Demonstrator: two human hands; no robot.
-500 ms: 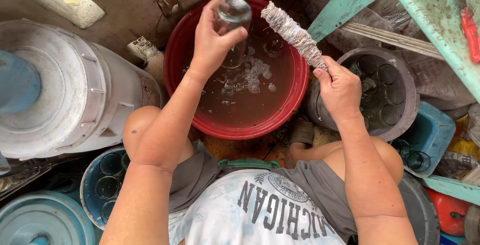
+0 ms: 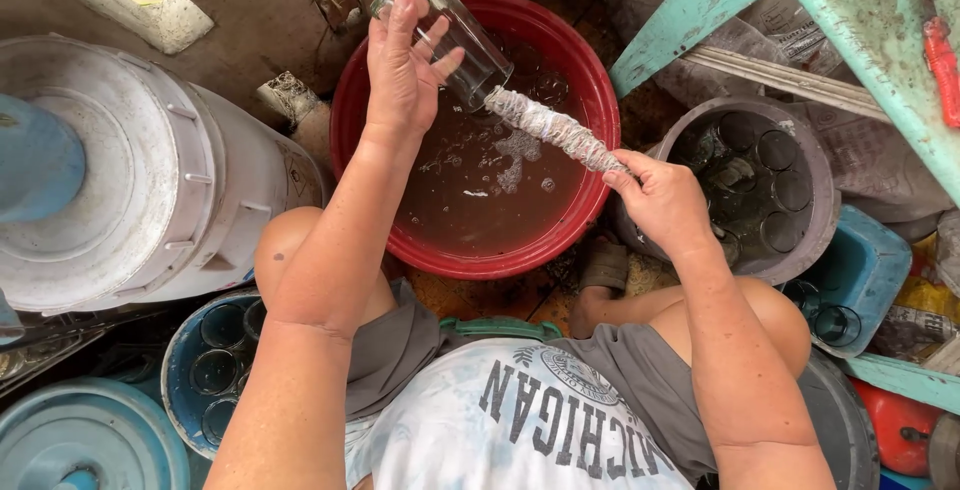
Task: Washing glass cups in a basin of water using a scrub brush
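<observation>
The left hand [image 2: 403, 70] grips a clear glass [image 2: 450, 25], tilted with its mouth down and to the right, over a red basin [image 2: 590, 80] of murky water. The right hand [image 2: 662, 200] is closed on the lower end of a cloth-wrapped brush [image 2: 550, 127], whose tip meets the mouth of the glass. A grey tub [image 2: 825, 200] of glasses sits just right of the basin, and a blue bucket [image 2: 180, 350] with more glasses lies near the left elbow.

I see dirt floor [image 2: 520, 295] under everything. On it, a red basin [image 2: 600, 100] of murky water sits below my left fingers [image 2: 405, 25]. A grey tub [image 2: 825, 205] of glasses stands just right of my right fingers [image 2: 625, 175]. A white drum [image 2: 200, 200] lies well left of both.
</observation>
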